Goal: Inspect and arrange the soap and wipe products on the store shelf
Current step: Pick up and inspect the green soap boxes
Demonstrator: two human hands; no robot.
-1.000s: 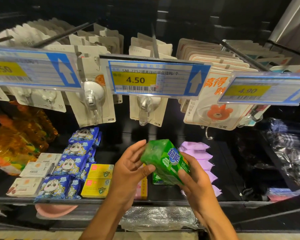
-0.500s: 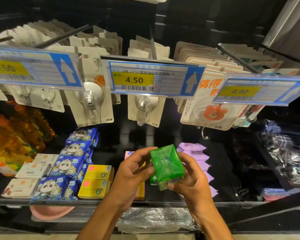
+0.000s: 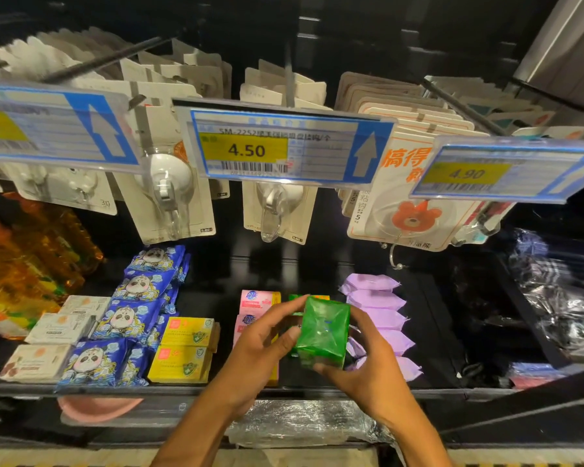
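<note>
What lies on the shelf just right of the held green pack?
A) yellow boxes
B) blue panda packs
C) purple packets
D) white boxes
C: the purple packets lie in a row just right of the green pack, partly behind the right hand.

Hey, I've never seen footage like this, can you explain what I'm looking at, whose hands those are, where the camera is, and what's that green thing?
There is no machine here: these are a person's two bare hands, filmed by a wide-angle camera worn on their head, looking forward and down at a store shelf. The left hand and right hand together grip a green pack over the shelf. On it lie blue panda packs, yellow boxes, pink boxes and purple packs. Above hang price tags, one reading 4.50.
</note>
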